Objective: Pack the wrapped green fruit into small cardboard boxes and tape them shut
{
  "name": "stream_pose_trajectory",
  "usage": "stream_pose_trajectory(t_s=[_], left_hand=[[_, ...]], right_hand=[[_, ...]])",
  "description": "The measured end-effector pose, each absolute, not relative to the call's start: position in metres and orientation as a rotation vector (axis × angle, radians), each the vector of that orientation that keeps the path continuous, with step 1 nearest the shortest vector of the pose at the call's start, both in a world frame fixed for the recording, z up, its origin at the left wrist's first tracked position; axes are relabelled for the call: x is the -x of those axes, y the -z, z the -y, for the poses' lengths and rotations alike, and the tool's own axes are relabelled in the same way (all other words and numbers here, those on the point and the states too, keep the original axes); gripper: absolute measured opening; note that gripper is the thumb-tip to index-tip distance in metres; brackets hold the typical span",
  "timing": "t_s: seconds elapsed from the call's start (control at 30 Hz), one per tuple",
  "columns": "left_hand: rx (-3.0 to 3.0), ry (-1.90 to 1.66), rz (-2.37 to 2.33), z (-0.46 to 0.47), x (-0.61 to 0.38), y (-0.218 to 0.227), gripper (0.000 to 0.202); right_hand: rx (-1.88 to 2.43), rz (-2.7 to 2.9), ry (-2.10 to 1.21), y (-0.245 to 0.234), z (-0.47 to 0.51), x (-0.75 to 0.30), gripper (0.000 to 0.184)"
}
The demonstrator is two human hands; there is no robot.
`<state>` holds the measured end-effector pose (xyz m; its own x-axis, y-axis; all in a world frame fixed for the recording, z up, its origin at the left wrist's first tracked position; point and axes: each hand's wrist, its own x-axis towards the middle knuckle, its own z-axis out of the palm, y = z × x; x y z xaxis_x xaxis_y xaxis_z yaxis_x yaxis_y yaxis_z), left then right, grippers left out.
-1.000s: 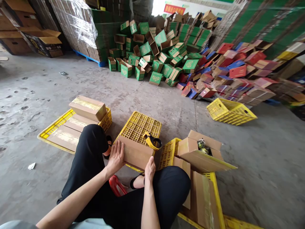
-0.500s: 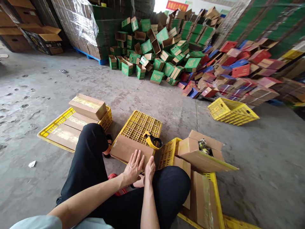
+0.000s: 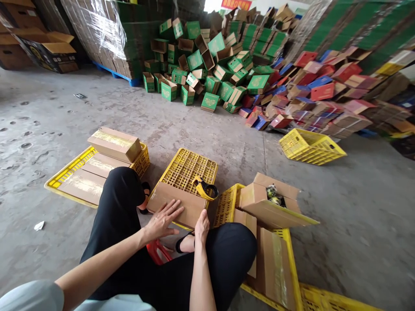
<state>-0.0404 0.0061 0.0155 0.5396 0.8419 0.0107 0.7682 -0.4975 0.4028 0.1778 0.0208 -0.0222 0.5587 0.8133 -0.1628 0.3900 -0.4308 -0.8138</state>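
A closed cardboard box lies across the near end of an upturned yellow plastic crate between my knees. My left hand rests on the box's near side, fingers outstretched and spread. At the box's right end, my right hand grips the near corner with its fingers together, partly hidden from above. A yellow tape dispenser sits on the crate just behind the box, apart from both hands.
To the left, a yellow crate holds taped boxes. At right, an open carton with wrapped items stands by another crate of boxes. A yellow crate lies beyond. Green cartons and red-blue cartons are heaped behind.
My left hand has slid leftward along the box, away from my right hand. My right hand stays at the box's right end. The whole view has shifted slightly.
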Motion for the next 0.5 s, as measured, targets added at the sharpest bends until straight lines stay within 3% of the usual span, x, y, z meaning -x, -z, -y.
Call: stream_pose_trajectory(t_s=[0.13, 0.33, 0.5], left_hand=[[-2.243, -0.461, -1.652, -0.011, 0.078, -0.004, 0.076], [-1.531, -0.704, -1.833, -0.031, 0.097, 0.005, 0.091], [-1.246, -0.766, -1.708, -0.041, 0.098, -0.009, 0.078]], right_hand=[[2.050, 0.943, -0.713, 0.016, -0.022, -0.177, 0.073], [2.056, 0.971, -0.700, 0.011, -0.023, -0.176, 0.069], [1.986, 1.065, -0.685, 0.011, -0.024, -0.178, 0.078]])
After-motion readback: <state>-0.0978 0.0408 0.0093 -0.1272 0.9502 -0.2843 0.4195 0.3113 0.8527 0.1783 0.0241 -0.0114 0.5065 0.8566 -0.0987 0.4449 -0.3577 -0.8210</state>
